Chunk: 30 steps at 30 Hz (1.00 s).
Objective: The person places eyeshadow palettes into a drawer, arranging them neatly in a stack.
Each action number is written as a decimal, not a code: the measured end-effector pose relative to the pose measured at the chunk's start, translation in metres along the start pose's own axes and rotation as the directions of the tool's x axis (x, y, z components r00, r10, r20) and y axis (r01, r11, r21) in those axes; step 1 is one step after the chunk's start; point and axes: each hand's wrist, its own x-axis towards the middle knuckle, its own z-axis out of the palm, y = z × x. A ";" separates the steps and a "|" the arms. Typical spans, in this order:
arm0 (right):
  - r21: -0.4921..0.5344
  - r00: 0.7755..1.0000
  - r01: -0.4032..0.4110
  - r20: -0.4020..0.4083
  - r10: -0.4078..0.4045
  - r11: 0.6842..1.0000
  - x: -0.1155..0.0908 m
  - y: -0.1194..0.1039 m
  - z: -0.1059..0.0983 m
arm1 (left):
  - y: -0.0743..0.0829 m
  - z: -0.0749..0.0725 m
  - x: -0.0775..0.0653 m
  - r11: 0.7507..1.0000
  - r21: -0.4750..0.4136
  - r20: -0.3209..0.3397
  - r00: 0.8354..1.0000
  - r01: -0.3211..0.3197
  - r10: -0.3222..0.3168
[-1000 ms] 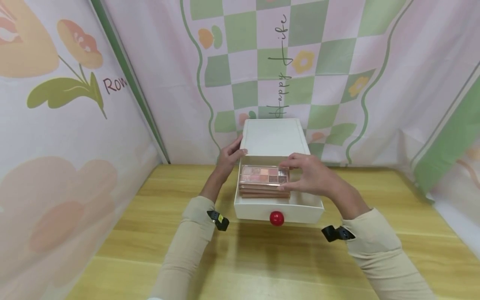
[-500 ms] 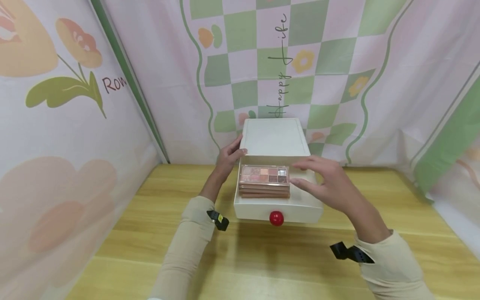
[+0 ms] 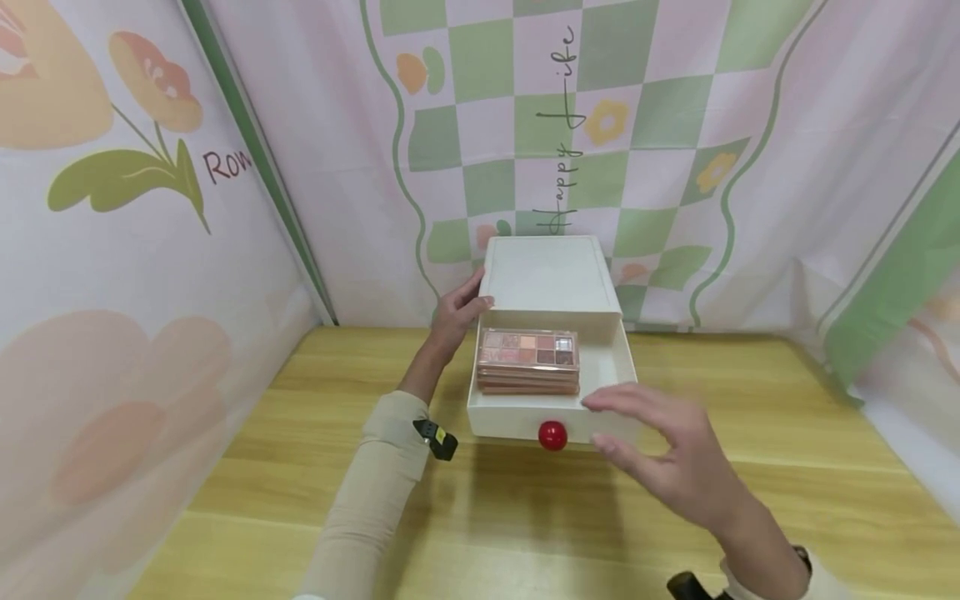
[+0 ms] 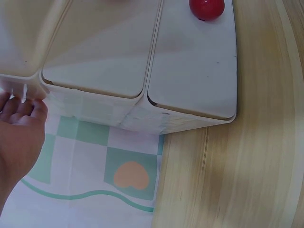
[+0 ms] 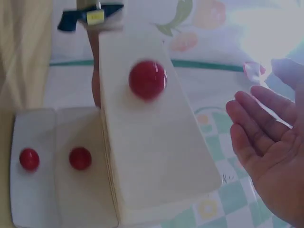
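Note:
A white drawer cabinet (image 3: pixel 551 273) stands at the back of the table, its top drawer (image 3: pixel 609 371) pulled out. In the drawer's left half lies a stack of eyeshadow palettes (image 3: pixel 528 350), the top one showing pink and brown pans through a clear lid. A red round knob (image 3: pixel 552 436) sits on the drawer front. My left hand (image 3: pixel 453 318) holds the cabinet's left front corner; its curled fingers (image 4: pixel 39 110) show at the left wrist view's edge. My right hand (image 3: pixel 678 458) hovers at the drawer's front right, holding nothing, its fingers (image 5: pixel 256 118) apart from the drawer.
Two lower drawers with red knobs (image 5: pixel 29 159) are closed beneath the pulled-out one. The wood-grain table (image 3: pixel 315 400) reaches to a printed cloth (image 3: pixel 487 125) close behind the cabinet. More cloth (image 3: pixel 247 275) hangs on the left.
My right hand has let go of the top eyeshadow palette and moved back, right and toward me, past the drawer's front corner. My left hand and the cabinet have stayed in place.

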 end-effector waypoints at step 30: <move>0.680 0.632 -0.711 0.509 0.584 0.178 -0.059 -0.012 0.069 | 0.002 0.002 0.000 1.000 -0.010 -0.018 1.000 0.012 -0.012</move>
